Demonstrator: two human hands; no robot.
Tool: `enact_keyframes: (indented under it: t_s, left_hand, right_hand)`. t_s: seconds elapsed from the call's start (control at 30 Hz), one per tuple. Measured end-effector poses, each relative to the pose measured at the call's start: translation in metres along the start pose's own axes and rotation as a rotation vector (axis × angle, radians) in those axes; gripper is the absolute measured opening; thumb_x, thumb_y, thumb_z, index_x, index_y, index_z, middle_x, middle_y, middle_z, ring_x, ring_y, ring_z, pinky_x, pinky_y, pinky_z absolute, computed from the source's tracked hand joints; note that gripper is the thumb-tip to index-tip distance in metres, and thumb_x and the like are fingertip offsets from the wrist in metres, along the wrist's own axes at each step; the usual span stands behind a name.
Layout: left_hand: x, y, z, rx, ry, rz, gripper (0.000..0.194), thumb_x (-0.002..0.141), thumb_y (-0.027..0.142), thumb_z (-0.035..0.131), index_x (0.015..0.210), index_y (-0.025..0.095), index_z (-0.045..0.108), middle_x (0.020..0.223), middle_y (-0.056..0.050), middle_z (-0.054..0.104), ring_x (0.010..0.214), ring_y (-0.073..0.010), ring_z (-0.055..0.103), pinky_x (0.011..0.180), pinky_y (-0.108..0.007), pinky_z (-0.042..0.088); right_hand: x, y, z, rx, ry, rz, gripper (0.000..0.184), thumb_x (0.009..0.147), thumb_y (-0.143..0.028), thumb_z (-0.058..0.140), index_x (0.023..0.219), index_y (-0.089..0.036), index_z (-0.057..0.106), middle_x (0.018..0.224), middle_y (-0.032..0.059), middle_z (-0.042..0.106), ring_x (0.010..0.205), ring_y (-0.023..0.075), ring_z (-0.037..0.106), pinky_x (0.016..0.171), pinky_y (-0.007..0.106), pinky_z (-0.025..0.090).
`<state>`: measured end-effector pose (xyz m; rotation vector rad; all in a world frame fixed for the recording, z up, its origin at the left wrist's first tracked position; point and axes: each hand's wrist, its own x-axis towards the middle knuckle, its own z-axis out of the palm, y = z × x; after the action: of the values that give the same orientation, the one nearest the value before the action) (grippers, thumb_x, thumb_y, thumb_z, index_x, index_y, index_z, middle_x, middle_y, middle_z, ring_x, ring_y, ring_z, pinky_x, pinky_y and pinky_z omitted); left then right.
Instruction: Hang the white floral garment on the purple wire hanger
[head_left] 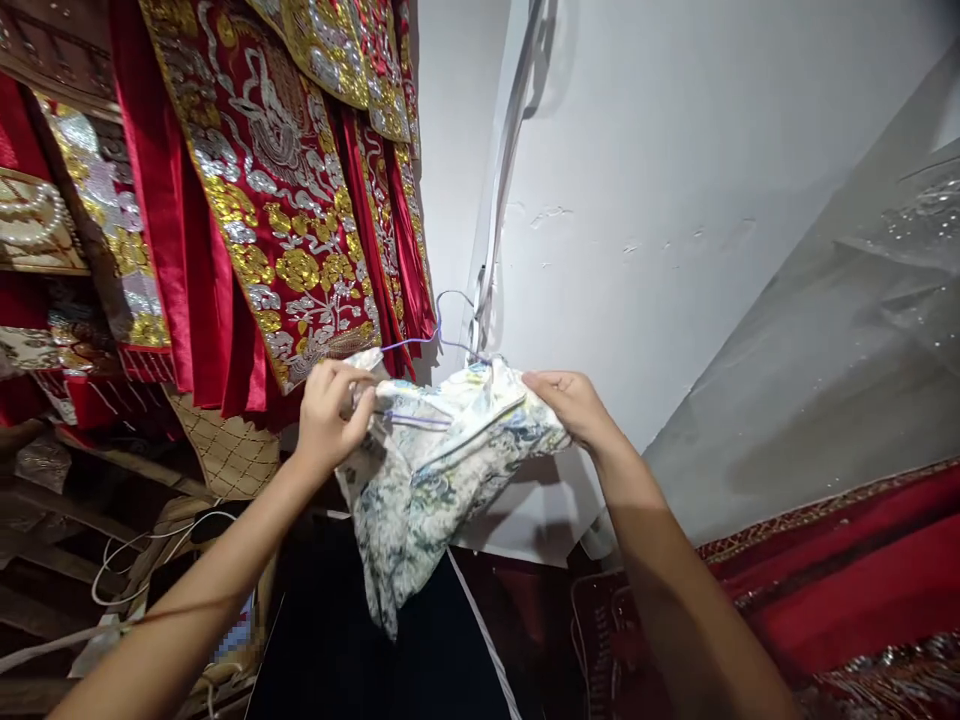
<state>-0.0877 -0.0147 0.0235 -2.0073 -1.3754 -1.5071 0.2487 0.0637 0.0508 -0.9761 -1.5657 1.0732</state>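
Observation:
A pale garment with a blue, grey and yellow floral print (450,480) hangs on a thin purple wire hanger (439,335) in front of me. The hanger's hook points up, close to a white strip on the wall. My left hand (334,410) pinches the garment's cloth at its left shoulder, thumb against bent fingers. On the other side my right hand (566,400) grips the right shoulder, with the thumb along the top and the fingers partly hidden. Between my hands the crossed neckline sags open, showing the hanger's lower bar. The garment's lower end hangs gathered to a point.
Red embroidered costumes with gold and silver sequins (277,200) hang at the left. A white wall (637,200) stands ahead, with clear plastic sheeting (847,330) on the right. Red cloth (847,580) lies at lower right. A white cable (112,570) loops at lower left.

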Motion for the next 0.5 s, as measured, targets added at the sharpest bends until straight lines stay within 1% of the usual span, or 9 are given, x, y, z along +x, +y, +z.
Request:
enact_keyframes:
  t_s: [0.03, 0.07, 0.17, 0.2, 0.23, 0.33, 0.4, 0.43, 0.5]
  left_hand:
    - [-0.009, 0.003, 0.005, -0.018, -0.067, -0.008, 0.019, 0.093, 0.030, 0.051, 0.105, 0.021, 0.063, 0.104, -0.010, 0.066, 0.100, -0.0249, 0.061, 0.091, -0.038, 0.046]
    - [-0.018, 0.006, 0.012, -0.046, -0.195, -0.016, 0.023, 0.095, 0.030, 0.048, 0.110, 0.021, 0.062, 0.099, -0.009, 0.067, 0.093, -0.0236, 0.062, 0.086, -0.035, 0.047]
    - [-0.048, 0.013, 0.037, -0.123, -0.665, -0.056, 0.038, 0.098, 0.032, 0.042, 0.134, 0.028, 0.052, 0.090, -0.004, 0.069, 0.078, -0.0217, 0.063, 0.072, -0.030, 0.045]
    - [-0.059, 0.015, 0.047, -0.134, -0.770, -0.083, 0.040, 0.098, 0.034, 0.043, 0.136, 0.029, 0.051, 0.085, -0.003, 0.068, 0.074, -0.0222, 0.063, 0.069, -0.030, 0.043]
    - [-0.069, 0.016, 0.059, -0.144, -0.838, -0.114, 0.038, 0.097, 0.036, 0.045, 0.133, 0.028, 0.053, 0.080, -0.003, 0.067, 0.073, -0.0229, 0.062, 0.068, -0.030, 0.042]
    - [-0.099, 0.020, 0.089, -0.170, -0.888, -0.201, 0.023, 0.094, 0.040, 0.049, 0.105, 0.024, 0.062, 0.074, -0.004, 0.063, 0.075, -0.0252, 0.062, 0.068, -0.030, 0.041]
    - [-0.117, 0.025, 0.102, -0.188, -0.866, -0.243, 0.025, 0.097, 0.040, 0.043, 0.094, 0.023, 0.060, 0.080, -0.006, 0.064, 0.081, -0.0258, 0.062, 0.070, -0.031, 0.042]
    - [-0.125, 0.028, 0.106, -0.203, -0.855, -0.266, 0.028, 0.099, 0.039, 0.037, 0.092, 0.023, 0.059, 0.083, -0.007, 0.065, 0.081, -0.0255, 0.062, 0.071, -0.032, 0.042]
    - [-0.140, 0.036, 0.109, -0.246, -0.838, -0.313, 0.036, 0.102, 0.037, 0.026, 0.095, 0.023, 0.058, 0.082, -0.006, 0.065, 0.077, -0.0236, 0.062, 0.070, -0.032, 0.043]
  right_hand:
    - [0.003, 0.006, -0.005, 0.032, 0.024, 0.018, 0.042, 0.069, -0.057, 0.080, 0.071, -0.015, 0.075, 0.064, 0.0052, 0.071, 0.051, 0.0168, 0.059, 0.049, 0.026, 0.044]
    - [0.003, 0.013, -0.009, 0.062, 0.050, 0.032, 0.043, 0.068, -0.057, 0.081, 0.073, -0.015, 0.076, 0.065, 0.0057, 0.072, 0.052, 0.0177, 0.060, 0.049, 0.027, 0.045]
    - [-0.017, 0.042, -0.017, 0.138, 0.106, 0.063, 0.043, 0.068, -0.057, 0.081, 0.079, -0.015, 0.077, 0.069, 0.0063, 0.074, 0.056, 0.0204, 0.064, 0.053, 0.029, 0.049]
    - [-0.026, 0.052, -0.018, 0.161, 0.123, 0.066, 0.043, 0.069, -0.057, 0.080, 0.081, -0.016, 0.076, 0.070, 0.0063, 0.074, 0.058, 0.0210, 0.065, 0.054, 0.030, 0.049]
    - [-0.033, 0.061, -0.019, 0.184, 0.144, 0.064, 0.043, 0.070, -0.057, 0.080, 0.083, -0.016, 0.076, 0.071, 0.0061, 0.074, 0.060, 0.0215, 0.066, 0.055, 0.030, 0.050]
    - [-0.042, 0.083, -0.022, 0.237, 0.242, 0.031, 0.041, 0.074, -0.056, 0.077, 0.087, -0.017, 0.074, 0.074, 0.0057, 0.074, 0.066, 0.0228, 0.068, 0.060, 0.032, 0.051]
    - [-0.043, 0.097, -0.024, 0.216, 0.358, 0.000, 0.041, 0.076, -0.056, 0.074, 0.088, -0.016, 0.072, 0.077, 0.0063, 0.073, 0.072, 0.0235, 0.067, 0.065, 0.033, 0.052]
    - [-0.046, 0.106, -0.022, 0.174, 0.459, -0.023, 0.041, 0.077, -0.055, 0.073, 0.089, -0.016, 0.070, 0.080, 0.0069, 0.073, 0.076, 0.0237, 0.067, 0.068, 0.033, 0.052]
    - [-0.061, 0.126, -0.009, 0.034, 0.751, -0.081, 0.039, 0.078, -0.052, 0.070, 0.094, -0.017, 0.066, 0.090, 0.0083, 0.071, 0.086, 0.0241, 0.066, 0.075, 0.034, 0.052]
